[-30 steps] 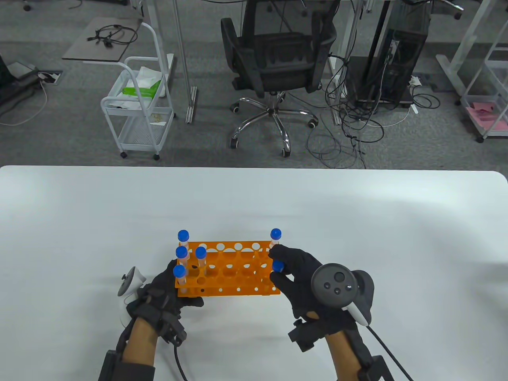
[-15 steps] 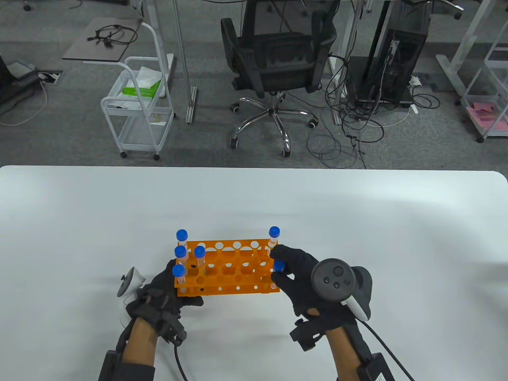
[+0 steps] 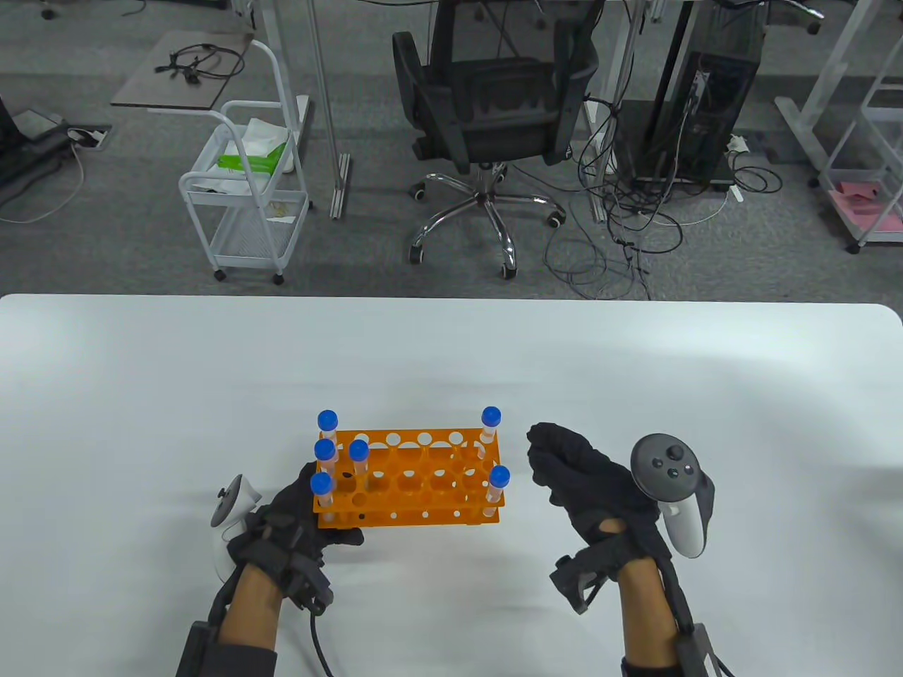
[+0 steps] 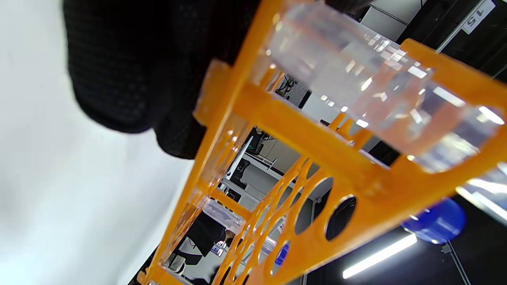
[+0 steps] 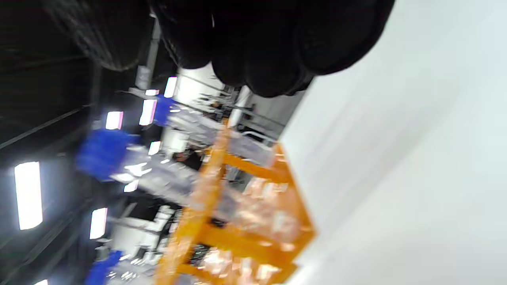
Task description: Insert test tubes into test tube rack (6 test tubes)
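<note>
My left hand (image 3: 296, 518) is gripping the near-left corner of the orange rack (image 3: 409, 479), fingers (image 4: 130, 75) wrapping its end wall. My right hand (image 3: 589, 476) is holding nothing, fingers loosely curled together, hanging just right of the rack and apart from it. I'm seeing six blue-capped tubes standing upright in the rack: four clustered at the left end (image 3: 326, 421) (image 3: 324, 451) (image 3: 358, 451) (image 3: 322, 485), one at the far-right corner (image 3: 490, 417), one at the near-right corner (image 3: 499, 477). The rack is sitting on the white table (image 3: 451, 352), near edge, left of centre. The right wrist view is coming through blurred.
</note>
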A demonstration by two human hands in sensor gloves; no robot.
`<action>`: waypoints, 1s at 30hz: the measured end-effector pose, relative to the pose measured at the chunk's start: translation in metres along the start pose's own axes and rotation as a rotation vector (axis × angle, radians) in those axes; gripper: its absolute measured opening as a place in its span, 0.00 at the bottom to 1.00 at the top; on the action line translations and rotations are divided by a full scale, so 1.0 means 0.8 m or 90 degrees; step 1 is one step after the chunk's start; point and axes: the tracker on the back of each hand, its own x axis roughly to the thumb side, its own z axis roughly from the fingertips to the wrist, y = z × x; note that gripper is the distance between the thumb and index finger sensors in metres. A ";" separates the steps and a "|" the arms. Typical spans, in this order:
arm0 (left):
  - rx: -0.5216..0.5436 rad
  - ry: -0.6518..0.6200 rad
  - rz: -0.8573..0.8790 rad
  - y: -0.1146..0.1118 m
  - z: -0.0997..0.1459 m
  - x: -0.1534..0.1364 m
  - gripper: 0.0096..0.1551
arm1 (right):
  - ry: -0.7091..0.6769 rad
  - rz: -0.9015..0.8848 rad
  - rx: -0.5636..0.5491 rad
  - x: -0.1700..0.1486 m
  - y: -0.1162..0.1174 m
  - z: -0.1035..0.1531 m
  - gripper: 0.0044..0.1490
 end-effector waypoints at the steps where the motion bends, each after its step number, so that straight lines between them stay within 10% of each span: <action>1: 0.002 0.002 -0.003 0.000 0.000 0.000 0.35 | 0.035 0.001 0.017 -0.009 0.006 -0.006 0.37; 10: -0.005 0.011 -0.021 -0.005 -0.003 -0.003 0.35 | 0.115 -0.072 0.161 -0.038 0.036 -0.028 0.32; 30: 0.039 0.137 -0.081 -0.012 -0.044 -0.016 0.33 | 0.207 -0.110 0.184 -0.069 0.021 -0.057 0.28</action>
